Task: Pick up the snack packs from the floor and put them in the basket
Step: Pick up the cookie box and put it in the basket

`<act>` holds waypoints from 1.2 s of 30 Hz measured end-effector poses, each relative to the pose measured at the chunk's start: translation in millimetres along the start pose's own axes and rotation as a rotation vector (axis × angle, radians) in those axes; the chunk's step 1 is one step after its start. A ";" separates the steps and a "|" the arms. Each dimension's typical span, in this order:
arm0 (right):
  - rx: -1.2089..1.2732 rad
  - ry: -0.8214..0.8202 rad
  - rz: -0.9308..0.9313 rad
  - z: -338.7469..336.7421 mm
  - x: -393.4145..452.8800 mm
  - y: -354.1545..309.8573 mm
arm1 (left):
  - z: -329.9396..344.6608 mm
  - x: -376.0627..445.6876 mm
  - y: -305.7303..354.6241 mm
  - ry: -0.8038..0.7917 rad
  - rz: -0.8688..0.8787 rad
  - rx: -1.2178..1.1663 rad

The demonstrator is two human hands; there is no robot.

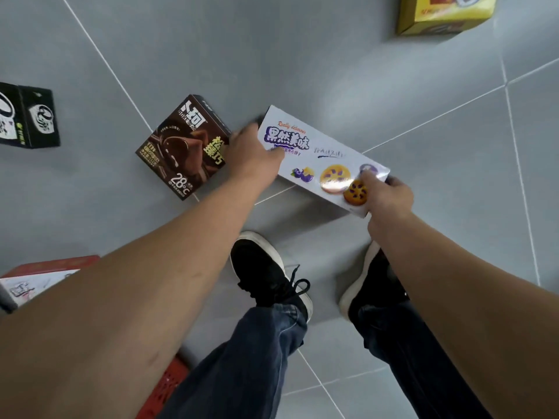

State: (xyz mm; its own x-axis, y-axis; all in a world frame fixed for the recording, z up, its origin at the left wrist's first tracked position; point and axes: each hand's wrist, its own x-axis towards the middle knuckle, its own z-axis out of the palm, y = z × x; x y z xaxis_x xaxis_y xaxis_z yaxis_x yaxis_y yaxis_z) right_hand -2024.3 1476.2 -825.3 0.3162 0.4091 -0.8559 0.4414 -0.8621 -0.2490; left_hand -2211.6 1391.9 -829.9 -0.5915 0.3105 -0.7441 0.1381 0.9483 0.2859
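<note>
Both hands clamped the white cookie box, left hand at one end and right hand at the other, holding it level above the floor, apparently bound for the red basket at lower left.

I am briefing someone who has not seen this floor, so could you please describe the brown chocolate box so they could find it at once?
On the grey tiled floor, look just left of the white biscuit box held in both hands. The brown chocolate box lies there, by the left hand. Only it is dark brown, with "28°C" printed large.
</note>
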 end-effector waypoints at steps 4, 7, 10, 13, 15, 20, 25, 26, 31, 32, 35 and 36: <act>-0.025 0.007 -0.160 -27.7 -19.3 -30.8 | -10.4 -29.9 0.9 0.013 -0.079 -0.185; -0.013 -0.036 -0.227 -52.7 -47.1 -52.1 | -31.4 -70.3 14.2 0.019 -0.101 -0.291; -0.019 -0.099 -0.270 -74.0 -81.7 -70.4 | -55.4 -104.5 20.9 0.069 -0.078 -0.383; -0.022 -0.144 -0.318 -95.5 -131.8 -89.7 | -89.4 -145.6 25.0 0.064 -0.094 -0.467; -0.037 -0.145 -0.359 -107.3 -158.9 -101.9 | -107.5 -168.5 29.9 0.026 -0.095 -0.510; -0.111 -0.213 -0.471 -129.9 -245.4 -134.4 | -165.3 -238.2 28.4 0.061 -0.123 -0.699; -0.205 -0.291 -0.564 -132.0 -311.8 -147.3 | -204.1 -299.7 19.2 0.157 -0.154 -0.784; -0.231 -0.317 -0.586 -131.5 -326.4 -147.8 | -211.5 -314.1 14.1 0.183 -0.161 -0.796; -0.376 -0.425 -0.706 -123.3 -392.7 -137.7 | -236.4 -385.1 -19.3 0.309 -0.237 -0.886; -0.408 -0.450 -0.731 -120.5 -409.8 -132.5 | -241.1 -403.6 -29.2 0.345 -0.263 -0.913; -0.512 -0.521 -0.783 -110.2 -451.8 -110.0 | -250.7 -451.4 -60.3 0.423 -0.336 -1.004; -0.555 -0.550 -0.804 -106.2 -470.0 -96.6 | -250.9 -470.8 -76.4 0.452 -0.362 -1.048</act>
State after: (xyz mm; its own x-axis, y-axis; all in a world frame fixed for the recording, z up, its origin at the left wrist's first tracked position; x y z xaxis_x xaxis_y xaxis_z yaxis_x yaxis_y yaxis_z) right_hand -2126.3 1398.9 -350.8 -0.5831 0.4809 -0.6548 0.7065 -0.0976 -0.7009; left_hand -2142.9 1156.7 -350.0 -0.7173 -0.2138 -0.6631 -0.6843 0.3951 0.6129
